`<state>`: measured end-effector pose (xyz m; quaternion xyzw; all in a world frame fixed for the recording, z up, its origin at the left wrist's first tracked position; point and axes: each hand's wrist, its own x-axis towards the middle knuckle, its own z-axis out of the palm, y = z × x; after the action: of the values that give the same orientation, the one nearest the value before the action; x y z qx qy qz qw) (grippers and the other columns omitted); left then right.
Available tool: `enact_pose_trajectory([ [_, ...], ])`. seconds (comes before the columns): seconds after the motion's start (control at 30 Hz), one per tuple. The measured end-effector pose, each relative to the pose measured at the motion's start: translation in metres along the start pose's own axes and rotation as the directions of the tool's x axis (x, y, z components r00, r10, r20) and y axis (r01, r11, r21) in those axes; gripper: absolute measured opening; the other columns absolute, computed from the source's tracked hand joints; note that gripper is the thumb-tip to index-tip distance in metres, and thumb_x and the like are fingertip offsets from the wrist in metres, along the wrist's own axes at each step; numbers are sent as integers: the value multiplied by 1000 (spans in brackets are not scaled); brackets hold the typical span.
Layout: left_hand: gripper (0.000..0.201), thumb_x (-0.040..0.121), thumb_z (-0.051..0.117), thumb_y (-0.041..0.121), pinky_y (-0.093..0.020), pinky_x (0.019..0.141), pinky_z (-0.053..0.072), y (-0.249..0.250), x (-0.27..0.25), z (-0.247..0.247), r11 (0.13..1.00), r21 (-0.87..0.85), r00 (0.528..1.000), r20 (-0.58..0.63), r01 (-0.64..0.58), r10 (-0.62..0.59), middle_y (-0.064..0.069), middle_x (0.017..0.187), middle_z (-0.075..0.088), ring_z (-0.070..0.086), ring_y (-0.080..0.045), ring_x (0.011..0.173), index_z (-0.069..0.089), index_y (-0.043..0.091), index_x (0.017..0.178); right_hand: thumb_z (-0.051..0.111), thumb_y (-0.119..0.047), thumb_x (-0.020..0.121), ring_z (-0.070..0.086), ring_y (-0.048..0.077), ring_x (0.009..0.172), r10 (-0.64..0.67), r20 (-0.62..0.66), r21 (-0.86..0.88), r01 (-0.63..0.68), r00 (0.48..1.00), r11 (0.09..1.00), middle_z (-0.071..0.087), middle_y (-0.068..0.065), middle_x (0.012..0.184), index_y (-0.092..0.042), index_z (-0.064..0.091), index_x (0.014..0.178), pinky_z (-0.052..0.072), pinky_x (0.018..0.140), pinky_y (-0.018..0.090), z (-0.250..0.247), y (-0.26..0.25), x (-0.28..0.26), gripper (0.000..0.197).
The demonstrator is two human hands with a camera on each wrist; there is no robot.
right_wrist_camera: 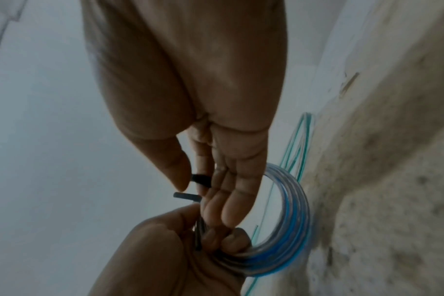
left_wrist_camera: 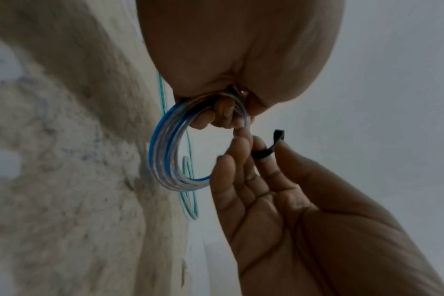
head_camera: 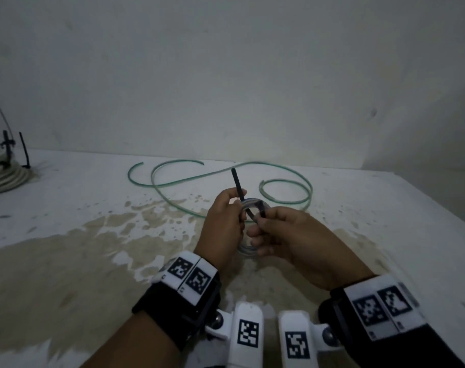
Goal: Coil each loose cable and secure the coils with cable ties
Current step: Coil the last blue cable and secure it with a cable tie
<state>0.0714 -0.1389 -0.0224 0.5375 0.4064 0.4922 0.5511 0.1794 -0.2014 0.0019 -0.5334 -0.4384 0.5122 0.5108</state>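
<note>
Both hands work mid-frame: left hand (head_camera: 223, 221) grips the clear coil (left_wrist_camera: 165, 152) steady, so right hand (head_camera: 287, 235) pinches the black tie (head_camera: 239, 187) around it.

Dim, grey light — soft, blurred edges

The coil (left_wrist_camera: 165, 160) shows clear loops streaked with blue; the cable tie (head_camera: 238, 185) around it is black; the loose cable (head_camera: 220, 172) near the table's far edge is green; the table (head_camera: 385, 208) is white with tan blotches; the bundle (head_camera: 3, 171) at its far left corner is off-white, tied in black; the wristbands (head_camera: 189, 277) carry black-and-white square codes.
</note>
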Motion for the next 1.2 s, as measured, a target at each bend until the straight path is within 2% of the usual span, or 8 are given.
enact_pose_trajectory([
  [0.17,19,96,39,13,-35,54,38,3,-7,1,945,289,988,22,-152,153,-10,77,63,49,-22,56,54,24,100,60,-17,91,57,4,55,-261,-80,-339,220,962,915,65,-7,64,-20,72,84,47,55,20,0,2,-7,14],
  [0.33,19,95,40,8,-19,43,32,9,-11,-2,878,396,963,91,-269,254,-11,80,66,39,-6,40,53,18,105,62,-24,88,61,-3,65,-465,-102,-461,372,879,805,69,-16,74,-35,70,80,47,61,15,-2,0,-8,16],
  [0.43,24,95,42,7,-23,45,37,10,-12,-1,877,393,961,113,-276,251,-11,85,68,50,-11,44,53,25,106,62,-16,88,63,2,61,-484,-123,-432,392,867,812,69,-15,67,-29,71,83,52,60,16,-1,2,-7,16],
  [0.53,32,94,45,9,-19,58,45,7,-12,-2,880,391,963,95,-268,251,-3,85,69,62,-15,70,55,35,111,60,-9,89,64,2,59,-521,-179,-436,408,835,803,68,-11,64,-21,68,99,52,61,16,-3,6,-5,18],
  [0.67,22,93,50,12,-6,54,39,5,-10,-2,832,480,960,103,-278,261,2,84,68,59,-6,66,64,24,105,60,-8,89,66,2,63,-571,-247,-458,425,783,781,70,-4,77,-18,66,112,52,65,12,-7,7,-3,26],
  [0.87,30,95,48,11,2,68,36,8,-13,-2,729,581,930,173,-362,324,-3,109,71,64,-14,96,68,16,117,62,-11,89,64,0,63,-632,-257,-536,436,731,723,66,-11,64,-12,69,113,42,65,2,-10,10,-1,25],
  [1.0,30,95,48,8,-25,72,46,11,-17,-1,700,585,911,223,-411,348,-10,92,74,65,-22,78,70,16,114,60,-13,91,63,3,66,-639,-253,-564,426,726,707,63,-14,59,-13,70,110,44,67,5,-13,12,1,22],
  [1.2,30,94,48,6,-16,58,39,9,-16,-2,682,578,893,248,-448,376,-12,82,72,47,-5,53,70,14,113,59,-13,91,60,6,57,-608,-267,-531,412,748,741,67,-8,67,-13,70,110,53,64,23,-13,12,-1,22],
])
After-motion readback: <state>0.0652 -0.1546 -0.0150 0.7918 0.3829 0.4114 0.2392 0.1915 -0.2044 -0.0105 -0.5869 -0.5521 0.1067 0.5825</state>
